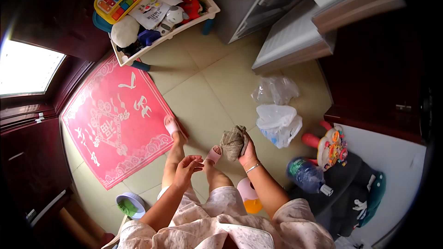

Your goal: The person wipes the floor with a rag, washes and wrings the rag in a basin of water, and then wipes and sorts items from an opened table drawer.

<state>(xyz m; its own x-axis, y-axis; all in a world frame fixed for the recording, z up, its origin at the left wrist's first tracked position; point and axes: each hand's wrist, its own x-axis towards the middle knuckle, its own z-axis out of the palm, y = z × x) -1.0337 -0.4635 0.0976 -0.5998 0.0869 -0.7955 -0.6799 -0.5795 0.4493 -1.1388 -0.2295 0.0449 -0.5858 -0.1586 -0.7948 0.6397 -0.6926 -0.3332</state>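
Note:
My right hand (249, 151) holds up a bunched grey-brown cloth (233, 142), its fingers wrapped round the right side and mostly hidden behind it. A bracelet (254, 167) circles that wrist. My left hand (188, 168) hovers to the left of the cloth, apart from it, fingers curled in and tips near the thumb. Whether anything small sits in that pinch I cannot make out. Below both hands show my feet in pink slippers (215, 155) on the tiled floor.
A pink-red mat (110, 124) lies at left. A toy-filled cart (170, 32) stands at the back. Plastic bags (278, 124), white boxes (295, 37), a large water bottle (305, 175) and a toy (333, 147) are at right. A basin (134, 203) is at lower left.

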